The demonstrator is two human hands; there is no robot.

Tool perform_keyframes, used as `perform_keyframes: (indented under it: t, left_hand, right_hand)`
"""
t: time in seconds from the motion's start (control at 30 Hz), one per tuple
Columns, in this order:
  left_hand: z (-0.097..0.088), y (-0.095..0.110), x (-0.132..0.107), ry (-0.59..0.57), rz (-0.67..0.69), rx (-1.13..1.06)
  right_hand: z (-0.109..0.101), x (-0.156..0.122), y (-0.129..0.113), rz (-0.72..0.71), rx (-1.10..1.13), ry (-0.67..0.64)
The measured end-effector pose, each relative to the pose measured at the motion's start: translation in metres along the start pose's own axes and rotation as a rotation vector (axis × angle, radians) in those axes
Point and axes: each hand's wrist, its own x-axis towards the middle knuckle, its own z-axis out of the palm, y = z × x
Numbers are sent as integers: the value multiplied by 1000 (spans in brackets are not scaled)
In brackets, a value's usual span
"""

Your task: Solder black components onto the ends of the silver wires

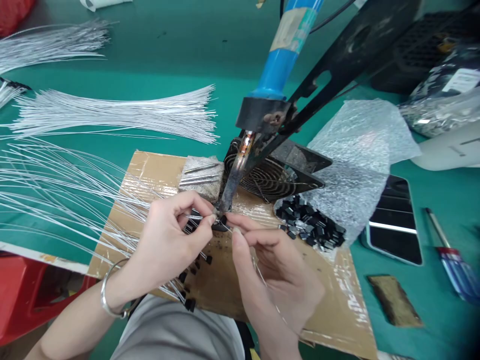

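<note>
My left hand [176,240] is pinched shut on a thin wire just below the tip of a blue-handled soldering iron [279,70], which is clamped in a black stand. A small black piece [223,220] sits at the iron's tip, close to the fingertips of both hands. In my right hand [279,280] thumb and finger are closed on a thin strand of solder wire [277,307] that trails across the palm. Several white wires with black end pieces [190,304] lie under my left hand. The exact joint is partly hidden by fingers.
A cardboard sheet [337,310] covers the work spot. A black fan [270,177] stands behind the iron, beside a grey block [202,175] with metal rods. Loose black pieces [315,222] spill from bubble wrap [352,155]. A phone [395,220], screwdriver [455,265] and wire bundle [120,115] lie around.
</note>
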Motion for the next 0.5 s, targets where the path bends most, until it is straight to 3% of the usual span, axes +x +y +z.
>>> perform_keyframes:
  t: [0.5]
  left_hand:
    - [1, -1, 1, 6, 0, 13]
  right_hand:
    - [0, 0, -1, 2, -4, -2]
